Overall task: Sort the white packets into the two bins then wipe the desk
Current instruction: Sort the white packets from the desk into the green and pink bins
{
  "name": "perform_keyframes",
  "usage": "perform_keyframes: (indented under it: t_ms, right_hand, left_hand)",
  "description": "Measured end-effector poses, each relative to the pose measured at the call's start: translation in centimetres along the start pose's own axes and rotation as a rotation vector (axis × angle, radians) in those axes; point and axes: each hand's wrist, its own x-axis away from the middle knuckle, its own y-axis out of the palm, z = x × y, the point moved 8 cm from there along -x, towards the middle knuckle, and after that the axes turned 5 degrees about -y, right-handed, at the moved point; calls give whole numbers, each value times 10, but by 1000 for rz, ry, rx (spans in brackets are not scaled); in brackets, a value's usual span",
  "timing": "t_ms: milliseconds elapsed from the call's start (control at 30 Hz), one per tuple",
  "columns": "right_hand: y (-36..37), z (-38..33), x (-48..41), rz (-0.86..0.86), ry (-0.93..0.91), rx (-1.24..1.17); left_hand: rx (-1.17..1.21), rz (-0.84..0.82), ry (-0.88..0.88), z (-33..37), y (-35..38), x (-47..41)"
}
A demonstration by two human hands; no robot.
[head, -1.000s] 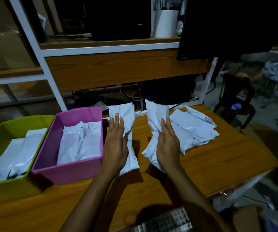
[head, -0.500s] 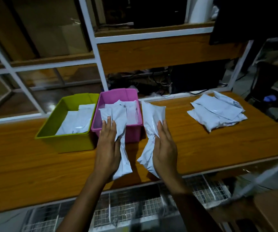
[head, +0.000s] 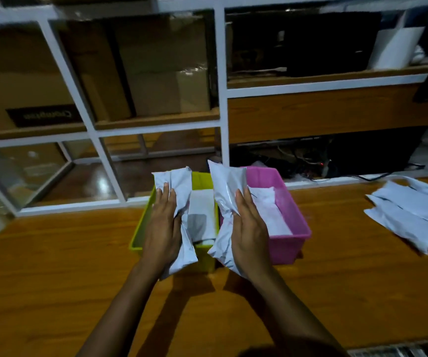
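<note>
Head view, sorting step. Centre of the frame: each hand carries one white packet above the two bins, which sit side by side and touching on the wooden worktop (head: 53,274).

The left hand (head: 162,228) holds the left packet (head: 179,184). Its fingers lie along the packet's near face and the thumb is hidden behind. The film is crumpled at the waist, which suggests a pinching grip rather than an open palm. The right hand (head: 250,228) holds the right packet (head: 227,186) in the same way.

Both packets have their long axes running from the lower to the upper part of the frame, tilted slightly away from the viewer. These axes are roughly parallel to the long sides of the bins.

The key relation is as follows. The left packet hangs over the green bin (head: 140,225), at its left half. The right packet hangs over the seam between the bins, with the pink bin (head: 285,249) just to its right. Each hand is therefore nearest to a different bin, left to green and right to pink. The packets are already lined up with the bin interiors.

Judged from this, the next move needs only a lowering and a loosening of each grip. The right hand also needs a small shift toward the right of the frame.

Both bins already contain white packets lying flat. A pile of unsorted packets (head: 414,215) lies at the right edge of the frame, well apart from the bins. Sorting is thus part done, and wiping has not begun. No cloth is visible.

A white-framed shelf unit (head: 220,99) fills the upper frame.
</note>
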Motion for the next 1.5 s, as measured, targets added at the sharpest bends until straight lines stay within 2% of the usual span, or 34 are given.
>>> perform_keyframes:
  t_ms: [100, 233, 333, 400, 467, 567, 700, 800, 967, 1100, 1300, 1500]
  right_hand:
    - [51, -5, -29, -49, -13, 100]
    - [125, 8, -63, -194, 66, 252]
    - [173, 30, -83, -329, 126, 377]
    - [196, 49, -90, -402, 167, 456]
    - [215, 72, -87, -502, 207, 548]
    - [239, 105, -72, -692, 210, 703]
    - [256, 131, -66, -808, 191, 775]
    - [257, 132, -75, -831, 172, 749]
    - [251, 127, -84, -816, 50, 679]
    - [260, 140, -63, -876, 66, 738]
    - [266, 146, -62, -921, 73, 746]
    - [251, 120, -79, -891, 128, 666]
  left_hand:
    - [-77, -69, 19, -45, 5, -36]
    - [-164, -276, -45, -99, 38, -75]
    - [-257, -419, -73, -114, 67, -107]
    - [-394, -522, -68, -126, 93, -120]
    - [-510, -553, -27, -152, 123, -118]
    - [-603, -724, -161, -192, 155, -94]
    - [-514, -853, -289, -202, 168, -97]
    - [-498, -964, -286, -207, 167, -108]
    - [-549, -1034, -114, -176, 143, -111]
    - [-665, -1135, -168, -192, 158, -90]
    - [-610, -1119, -199, -199, 163, -86]
    - [-592, -1068, -113, -179, 145, -102]
